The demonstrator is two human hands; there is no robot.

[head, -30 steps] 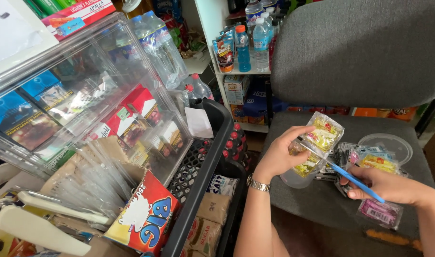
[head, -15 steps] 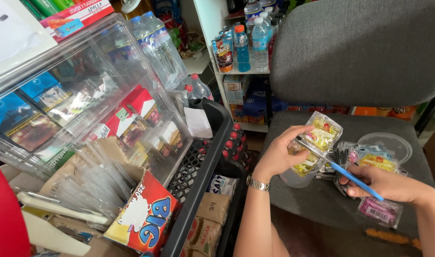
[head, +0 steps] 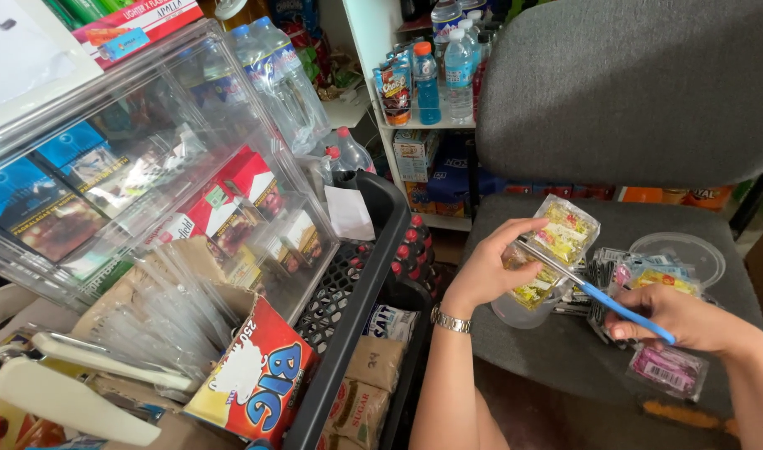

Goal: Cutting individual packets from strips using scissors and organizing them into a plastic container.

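My left hand point(head: 490, 267) holds up a strip of small yellow sachets point(head: 557, 250) in clear wrap over the seat of a grey office chair point(head: 565, 350). My right hand point(head: 682, 321) grips blue-handled scissors point(head: 598, 292), whose blades reach across the strip at its middle. A silver watch sits on my left wrist. On the seat by my right hand lie more sachets point(head: 640, 275), a pink packet point(head: 665, 367) and a clear round plastic lid point(head: 682, 254). A clear cup point(head: 515, 312) sits under the strip.
A black plastic crate point(head: 356, 308) stands to my left, with a clear acrylic case of cigarette packs point(head: 148, 183) above it. A red carton point(head: 256, 383), a white stapler point(head: 73, 392) and brown bags lie below. Shelves with bottled drinks point(head: 440, 75) stand behind the chair.
The sachet strip and scissors have hardly moved; both hands keep the same grip. A red object passed through the lower left corner and is nearly gone from view.
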